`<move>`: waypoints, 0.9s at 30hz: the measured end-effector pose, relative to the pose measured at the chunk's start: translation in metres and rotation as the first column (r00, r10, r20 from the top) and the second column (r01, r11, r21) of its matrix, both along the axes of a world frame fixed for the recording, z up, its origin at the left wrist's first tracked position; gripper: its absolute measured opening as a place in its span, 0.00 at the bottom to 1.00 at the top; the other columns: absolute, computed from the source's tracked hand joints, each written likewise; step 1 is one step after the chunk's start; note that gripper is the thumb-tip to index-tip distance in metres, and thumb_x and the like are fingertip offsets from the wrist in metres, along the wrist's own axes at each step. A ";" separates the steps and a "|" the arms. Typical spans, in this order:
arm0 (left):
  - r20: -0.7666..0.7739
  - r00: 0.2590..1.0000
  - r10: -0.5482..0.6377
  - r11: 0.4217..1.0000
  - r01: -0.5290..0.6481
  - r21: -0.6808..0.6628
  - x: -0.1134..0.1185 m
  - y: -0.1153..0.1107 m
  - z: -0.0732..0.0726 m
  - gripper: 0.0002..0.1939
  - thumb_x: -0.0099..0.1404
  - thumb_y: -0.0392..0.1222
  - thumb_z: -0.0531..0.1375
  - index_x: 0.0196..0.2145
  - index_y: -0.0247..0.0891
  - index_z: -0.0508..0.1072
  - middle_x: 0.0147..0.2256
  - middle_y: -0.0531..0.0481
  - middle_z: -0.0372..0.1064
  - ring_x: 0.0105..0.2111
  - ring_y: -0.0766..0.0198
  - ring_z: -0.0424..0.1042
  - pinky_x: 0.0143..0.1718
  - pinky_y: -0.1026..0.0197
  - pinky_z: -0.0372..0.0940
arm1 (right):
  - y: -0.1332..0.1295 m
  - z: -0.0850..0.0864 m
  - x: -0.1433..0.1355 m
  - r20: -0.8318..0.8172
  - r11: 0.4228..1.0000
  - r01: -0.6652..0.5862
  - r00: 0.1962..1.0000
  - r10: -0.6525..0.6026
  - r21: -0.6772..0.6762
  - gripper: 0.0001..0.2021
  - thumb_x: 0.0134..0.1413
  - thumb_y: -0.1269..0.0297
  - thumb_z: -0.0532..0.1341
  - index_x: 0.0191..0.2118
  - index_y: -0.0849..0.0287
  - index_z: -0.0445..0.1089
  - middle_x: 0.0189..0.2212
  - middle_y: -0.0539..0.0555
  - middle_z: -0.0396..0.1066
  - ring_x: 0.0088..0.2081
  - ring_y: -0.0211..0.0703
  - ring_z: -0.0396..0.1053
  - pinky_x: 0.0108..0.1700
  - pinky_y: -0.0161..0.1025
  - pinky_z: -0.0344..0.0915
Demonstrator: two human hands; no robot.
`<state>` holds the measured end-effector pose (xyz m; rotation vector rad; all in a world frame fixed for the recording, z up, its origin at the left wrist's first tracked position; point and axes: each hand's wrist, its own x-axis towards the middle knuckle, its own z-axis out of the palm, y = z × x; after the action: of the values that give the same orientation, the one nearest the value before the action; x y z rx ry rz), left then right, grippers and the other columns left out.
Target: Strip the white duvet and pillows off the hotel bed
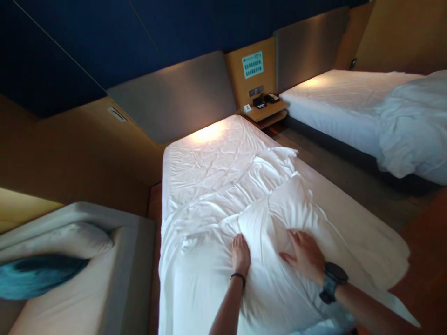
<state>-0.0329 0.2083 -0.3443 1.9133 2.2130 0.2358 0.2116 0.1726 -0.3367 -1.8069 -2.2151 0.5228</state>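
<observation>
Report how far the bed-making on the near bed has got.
Looks done: a white sheet lies over the near bed's head end, though wrinkled. In hand: left hand and right hand press flat on a bunched white duvet at the foot half. Left: the duvet is not spread, and no pillow shows on this bed.

Floor aisle (349,181) right of the bed (216,153) looks passable; sofa (104,279) crowds its left side.
</observation>
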 end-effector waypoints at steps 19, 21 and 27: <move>0.145 0.752 -0.642 0.766 0.627 0.140 -0.040 -0.082 -0.014 0.10 0.64 0.32 0.53 0.24 0.36 0.66 0.25 0.51 0.63 0.34 0.63 0.62 0.58 0.50 0.56 | 0.009 -0.017 -0.045 0.225 0.966 0.110 0.973 -0.056 -0.233 0.40 0.49 0.40 0.57 0.56 0.73 0.59 0.44 0.67 0.67 0.48 0.56 0.64 0.50 0.45 0.61; 0.172 0.787 -0.593 0.805 0.574 0.151 -0.042 -0.093 -0.017 0.10 0.63 0.31 0.53 0.25 0.36 0.67 0.25 0.51 0.63 0.34 0.63 0.62 0.59 0.48 0.55 | 0.009 -0.017 -0.056 0.200 0.964 0.128 0.976 -0.081 -0.233 0.41 0.45 0.43 0.62 0.56 0.75 0.59 0.44 0.70 0.66 0.47 0.59 0.64 0.49 0.48 0.61; 0.137 0.865 -0.484 0.868 0.454 0.201 -0.013 -0.090 -0.007 0.12 0.62 0.27 0.50 0.26 0.35 0.69 0.26 0.49 0.64 0.33 0.63 0.64 0.61 0.47 0.54 | 0.033 -0.006 -0.034 -0.129 0.915 0.207 0.956 -0.265 -0.345 0.17 0.46 0.72 0.50 0.39 0.69 0.71 0.29 0.61 0.71 0.35 0.47 0.68 0.39 0.41 0.64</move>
<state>-0.0461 0.1181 -0.3509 2.3403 1.5871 0.4991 0.1778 0.2058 -0.3428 -2.0626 -1.8428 1.0042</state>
